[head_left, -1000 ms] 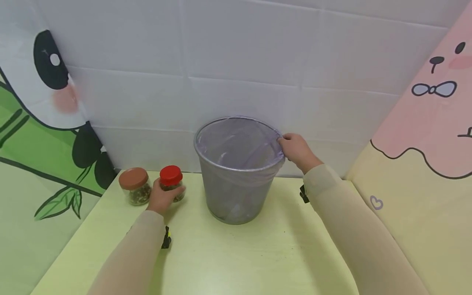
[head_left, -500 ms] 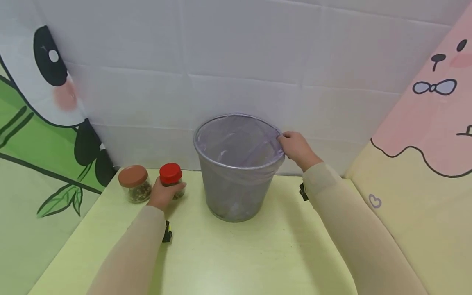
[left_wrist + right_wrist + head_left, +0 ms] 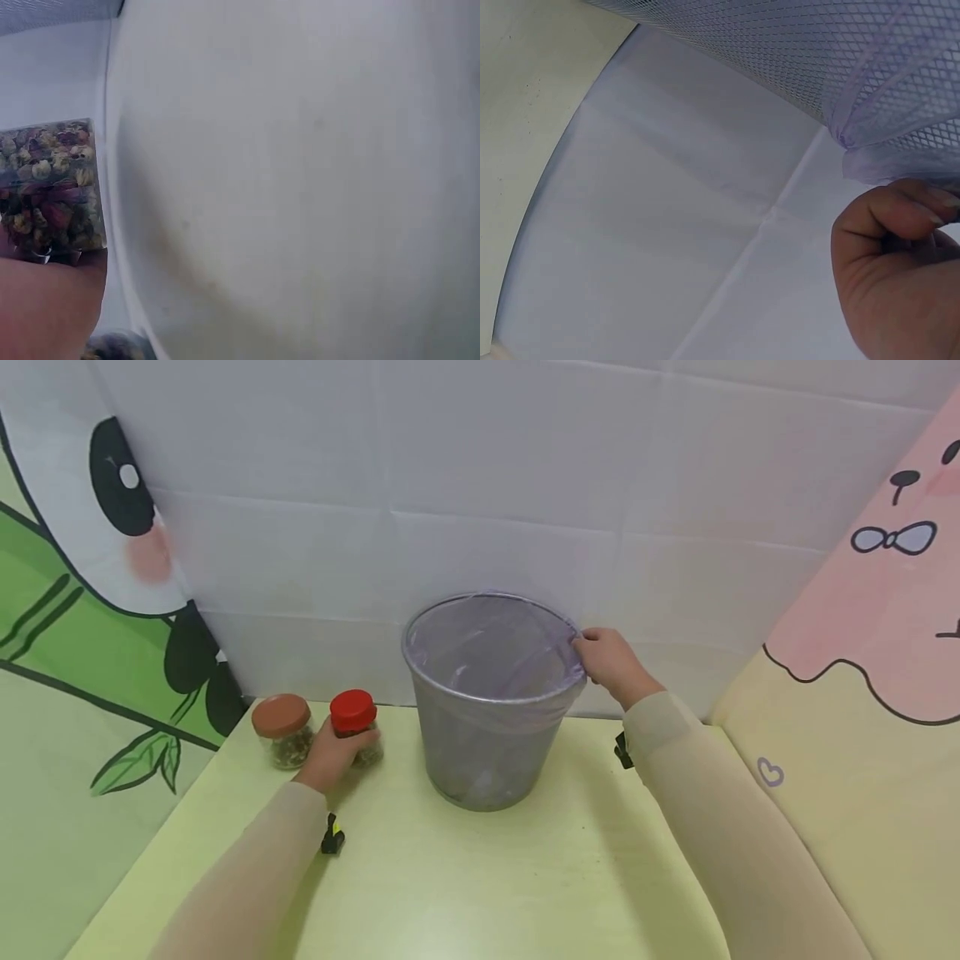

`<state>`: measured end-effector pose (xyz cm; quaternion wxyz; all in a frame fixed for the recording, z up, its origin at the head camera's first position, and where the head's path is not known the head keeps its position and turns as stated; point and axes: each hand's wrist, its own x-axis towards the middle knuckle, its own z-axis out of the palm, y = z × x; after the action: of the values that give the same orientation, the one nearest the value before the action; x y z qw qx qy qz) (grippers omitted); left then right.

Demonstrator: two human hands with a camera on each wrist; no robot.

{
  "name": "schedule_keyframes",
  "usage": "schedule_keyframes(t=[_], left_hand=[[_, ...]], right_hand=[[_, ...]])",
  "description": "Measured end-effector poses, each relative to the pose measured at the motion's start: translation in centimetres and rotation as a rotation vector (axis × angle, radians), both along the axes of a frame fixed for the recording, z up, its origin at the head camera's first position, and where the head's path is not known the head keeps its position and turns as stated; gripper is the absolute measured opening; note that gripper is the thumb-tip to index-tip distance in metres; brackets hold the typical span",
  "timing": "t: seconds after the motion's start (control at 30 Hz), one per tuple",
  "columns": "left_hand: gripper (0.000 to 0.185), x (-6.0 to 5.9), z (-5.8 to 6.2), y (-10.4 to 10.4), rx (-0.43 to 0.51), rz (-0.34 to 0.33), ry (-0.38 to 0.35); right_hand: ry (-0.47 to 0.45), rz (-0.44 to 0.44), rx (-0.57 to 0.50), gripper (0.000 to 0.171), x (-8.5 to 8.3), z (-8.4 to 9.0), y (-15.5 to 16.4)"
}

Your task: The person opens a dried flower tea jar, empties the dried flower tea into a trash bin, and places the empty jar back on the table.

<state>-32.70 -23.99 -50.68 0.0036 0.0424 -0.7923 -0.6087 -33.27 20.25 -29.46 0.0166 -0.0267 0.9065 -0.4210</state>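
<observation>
A gray mesh bin (image 3: 491, 710) stands in the middle of the head view, on a yellow-green table (image 3: 480, 877). A thin purple bag (image 3: 487, 652) sits inside the bin and folds over its rim. The right hand (image 3: 611, 662) is at the right side of the rim, and its curled fingers pinch the edge of the bag there. In the right wrist view the bent fingers (image 3: 900, 217) sit at the lower right, just under the bunched bag edge. The left hand (image 3: 333, 758) is to the left of the bin, with its fingers wrapped around a small jar with a red lid (image 3: 354, 727). The jar stands on the table and has dried bits inside. Just beside it, further left, stands a jar with a brown lid (image 3: 282, 731). A white cloth wall (image 3: 487, 485) hangs behind everything.
</observation>
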Motion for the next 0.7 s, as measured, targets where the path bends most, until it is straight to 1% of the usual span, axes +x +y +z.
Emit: schedule_keyframes(t=[0.13, 0.27, 0.37, 0.47, 0.57, 0.7], left_hand=[[0.078, 0.1, 0.9, 0.6, 0.001, -0.031, 0.011], [0.082, 0.4, 1.7, 1.1, -0.024, -0.065, 0.012], [0.081, 0.7, 2.0, 1.2, -0.040, -0.104, 0.016], [0.079, 1.1, 1.9, 1.2, -0.044, -0.149, 0.036], [0.078, 1.6, 2.0, 1.3, -0.051, -0.196, 0.064], [0.079, 3.0, 2.7, 1.5, -0.080, -0.235, 0.070]], right_hand=[[0.011, -0.009, 0.005, 0.036, 0.0, 0.0, 0.3], [0.006, -0.019, 0.005, 0.038, 0.0, 0.0, 0.4], [0.006, -0.024, -0.002, 0.039, -0.1, -0.2, 0.4], [0.010, -0.019, -0.010, 0.039, -0.1, -0.3, 0.3], [0.015, -0.012, -0.008, 0.039, -0.1, -0.3, 0.2], [0.018, 0.001, 0.012, 0.037, -0.3, -0.3, 0.2]])
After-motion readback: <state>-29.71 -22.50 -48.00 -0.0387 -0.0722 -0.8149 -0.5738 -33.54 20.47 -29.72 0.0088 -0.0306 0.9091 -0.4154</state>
